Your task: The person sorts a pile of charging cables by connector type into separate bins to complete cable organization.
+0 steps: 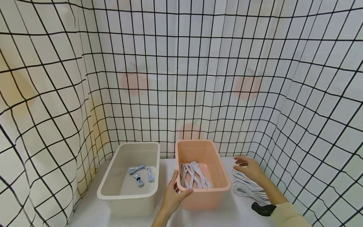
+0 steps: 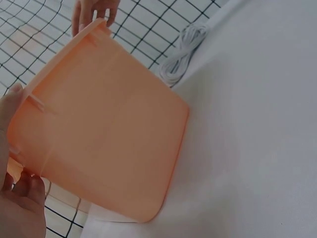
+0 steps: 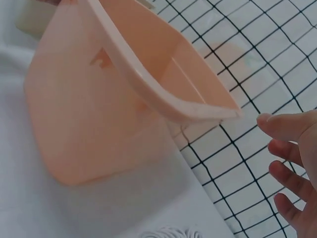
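Note:
An orange plastic bin stands on the white table, with several bundles of white cord inside. My left hand grips this bin by its near left corner, thumb along the front rim and fingers at the left side, as the left wrist view also shows. To the right of the bin my right hand hovers with nothing in it, its fingers spread and slightly bent in the right wrist view. Below that hand lie more white cord bundles, looped and stretched toward the near right.
Left of the orange bin stands a cream bin holding several small bundles of bluish cord. Black netting over pale cloth encloses the table at the back and sides. A black strap sits at the right wrist.

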### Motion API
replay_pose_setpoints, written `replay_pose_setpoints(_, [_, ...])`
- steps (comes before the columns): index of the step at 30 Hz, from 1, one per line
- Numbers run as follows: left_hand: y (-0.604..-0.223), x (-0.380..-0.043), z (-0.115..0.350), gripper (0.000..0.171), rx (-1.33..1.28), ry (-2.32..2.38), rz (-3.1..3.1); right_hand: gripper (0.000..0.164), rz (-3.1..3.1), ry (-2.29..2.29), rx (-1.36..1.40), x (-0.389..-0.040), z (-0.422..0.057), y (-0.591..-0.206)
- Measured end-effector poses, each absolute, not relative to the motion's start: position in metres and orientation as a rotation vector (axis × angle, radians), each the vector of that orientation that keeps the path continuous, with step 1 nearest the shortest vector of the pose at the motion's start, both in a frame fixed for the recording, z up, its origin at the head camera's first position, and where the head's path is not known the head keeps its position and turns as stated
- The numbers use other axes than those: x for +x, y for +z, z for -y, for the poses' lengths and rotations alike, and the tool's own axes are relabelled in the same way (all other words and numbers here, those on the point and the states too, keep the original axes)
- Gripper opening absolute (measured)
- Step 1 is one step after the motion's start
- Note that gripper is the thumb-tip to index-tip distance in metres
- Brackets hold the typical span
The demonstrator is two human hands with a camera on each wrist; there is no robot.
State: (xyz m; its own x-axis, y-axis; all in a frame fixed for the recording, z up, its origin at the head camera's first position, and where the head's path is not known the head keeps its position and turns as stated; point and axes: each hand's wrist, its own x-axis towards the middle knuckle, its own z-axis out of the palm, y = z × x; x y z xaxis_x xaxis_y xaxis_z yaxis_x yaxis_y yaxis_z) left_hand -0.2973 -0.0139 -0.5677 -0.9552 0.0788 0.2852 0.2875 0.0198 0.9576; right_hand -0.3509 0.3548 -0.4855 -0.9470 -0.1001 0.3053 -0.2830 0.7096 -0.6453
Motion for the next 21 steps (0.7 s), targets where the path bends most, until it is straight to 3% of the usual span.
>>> replay_pose_setpoints(8, [-0.564,-0.3,0.015,0.108,-0.419,-2.065,2.138,0.054,2.679,1.008,0.277,-0.349,-0.379,-0.498])
replay_pose_setpoints(21, [-0.566,-0.297,0.013,0.107,-0.391,-2.082,2.13,0.049,2.687,0.965,0.242,-0.341,-0.408,-0.525])
